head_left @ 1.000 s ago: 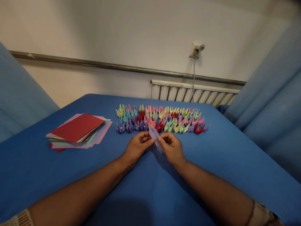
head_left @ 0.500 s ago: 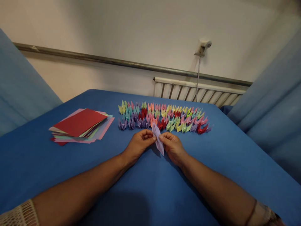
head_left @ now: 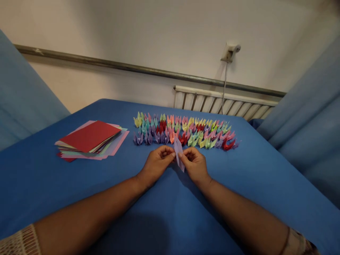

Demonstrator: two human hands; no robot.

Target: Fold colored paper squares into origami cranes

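A pale lilac piece of folded paper (head_left: 179,156), narrow and pointed at both ends, is held upright between my two hands above the table. My left hand (head_left: 158,161) pinches its left side, thumb and forefinger closed at the edge. From the other side my right hand (head_left: 195,164) grips it, with the thumb pressed on the near face and the fingers curled behind. Just beyond the hands stand several rows of small folded paper cranes (head_left: 207,142) in purple, red, yellow, green and pink. The paper's upper tip overlaps the front row in view.
To the left lies an uneven stack of coloured paper sheets (head_left: 91,136), red on top. A blue cloth covers the table (head_left: 106,205). Behind it are a radiator (head_left: 207,92), a metal rail (head_left: 119,67) and a wall socket (head_left: 230,53) with a cord. Blue curtains (head_left: 313,106) hang at both sides.
The folded paper has turned so that it looks narrower, and its top tip has shifted slightly right. My right hand has turned a little with it. Both hands keep their hold.
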